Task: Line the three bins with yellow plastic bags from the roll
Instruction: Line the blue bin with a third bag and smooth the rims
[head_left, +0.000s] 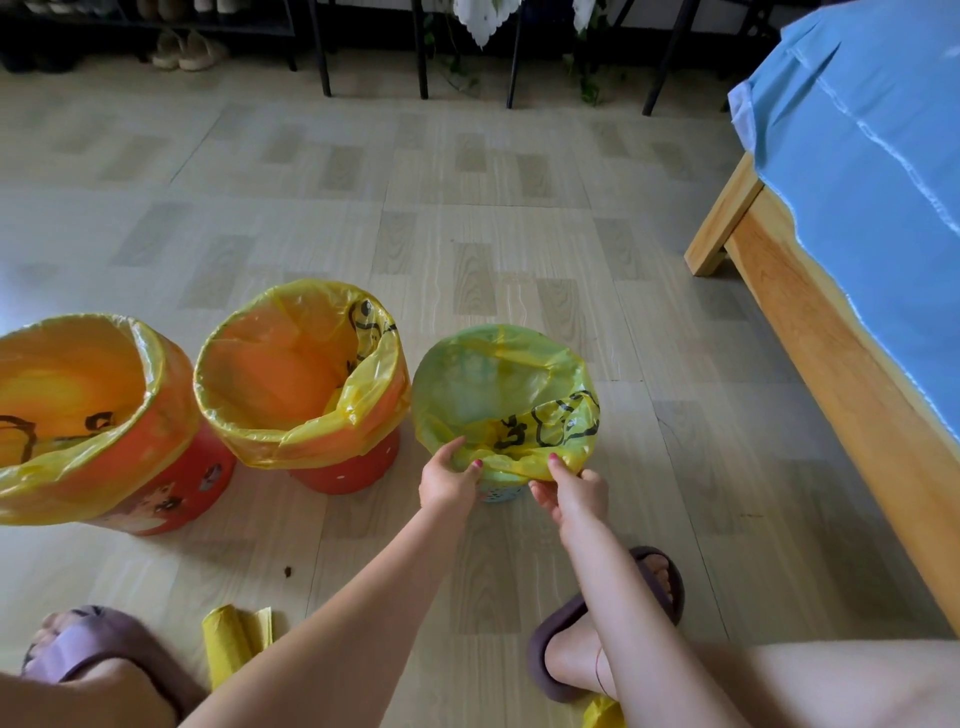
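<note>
Three bins stand in a row on the floor. The left orange bin (171, 488) and the middle orange bin (348, 473) each carry a yellow bag folded over the rim. The small pale blue bin (498, 492) on the right is almost hidden under a yellow bag (493, 384) with black print. My left hand (448, 480) pinches that bag's near edge at the rim. My right hand (571, 493) grips the bag's edge just to the right. The yellow roll of bags (234, 642) lies on the floor near my left foot.
A wooden bed frame (810, 332) with a blue sheet (872, 124) runs along the right. My feet in purple slippers (98, 654) rest on the floor at the bottom. Dark furniture legs (423, 52) and shoes (189, 52) line the far wall.
</note>
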